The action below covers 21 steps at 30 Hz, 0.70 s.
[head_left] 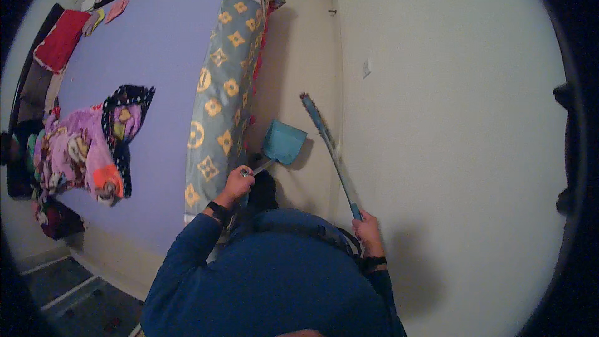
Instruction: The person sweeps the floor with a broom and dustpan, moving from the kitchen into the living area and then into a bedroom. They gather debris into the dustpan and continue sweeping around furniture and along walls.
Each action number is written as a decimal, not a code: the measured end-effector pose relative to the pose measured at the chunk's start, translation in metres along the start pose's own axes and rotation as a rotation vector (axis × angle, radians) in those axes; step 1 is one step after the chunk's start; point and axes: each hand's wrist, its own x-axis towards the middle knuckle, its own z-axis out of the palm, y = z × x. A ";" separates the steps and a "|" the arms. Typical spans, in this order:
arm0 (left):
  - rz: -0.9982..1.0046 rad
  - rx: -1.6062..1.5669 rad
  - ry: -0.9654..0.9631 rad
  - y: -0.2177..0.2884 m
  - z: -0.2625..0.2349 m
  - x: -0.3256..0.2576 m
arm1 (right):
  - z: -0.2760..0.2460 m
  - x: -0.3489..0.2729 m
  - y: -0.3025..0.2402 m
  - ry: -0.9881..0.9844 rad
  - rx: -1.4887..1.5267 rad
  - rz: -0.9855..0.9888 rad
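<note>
My left hand (237,185) is closed round the upper end of the handle of a blue-green dustpan (286,142). The pan hangs or rests low over the floor, between the bed and the wall; whether it touches the floor I cannot tell. On the other side, my right hand (368,229) grips the blue end of a long, thin broom (339,168). It slants away to the left, along the foot of the wall, with dark bristles toward its far end. A gap of floor lies between broom and dustpan.
To the left stands a bed (168,43) with a purple sheet and a grey-and-gold patterned cover (218,87) along its side. A colourful bundle of cloth (87,143) and a red pillow (62,40) lie on it. The white wall (449,118) bounds the narrow floor strip (306,43).
</note>
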 end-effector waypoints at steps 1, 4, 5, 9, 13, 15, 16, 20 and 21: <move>0.007 0.049 -0.009 0.008 -0.005 0.017 | -0.002 0.005 -0.010 -0.003 -0.002 -0.035; 0.046 0.159 -0.027 0.045 -0.011 0.083 | 0.001 0.018 -0.040 -0.016 0.066 -0.100; 0.067 0.211 -0.023 0.057 -0.014 0.102 | 0.001 0.025 -0.053 -0.022 0.091 -0.103; 0.078 0.263 -0.026 0.106 -0.024 0.168 | 0.006 0.052 -0.108 -0.045 0.162 -0.125; 0.079 0.186 -0.011 0.159 -0.023 0.218 | -0.014 0.101 -0.168 -0.076 0.108 -0.034; 0.086 0.275 0.067 0.189 -0.013 0.243 | -0.029 0.143 -0.202 -0.091 0.068 -0.036; 0.071 0.271 0.073 0.204 -0.010 0.255 | -0.035 0.168 -0.222 -0.094 0.034 -0.041; 0.072 0.188 0.116 0.260 0.002 0.304 | -0.055 0.258 -0.312 -0.092 -0.062 -0.054; 0.073 0.147 0.128 0.271 0.004 0.315 | -0.056 0.271 -0.331 -0.109 -0.060 -0.092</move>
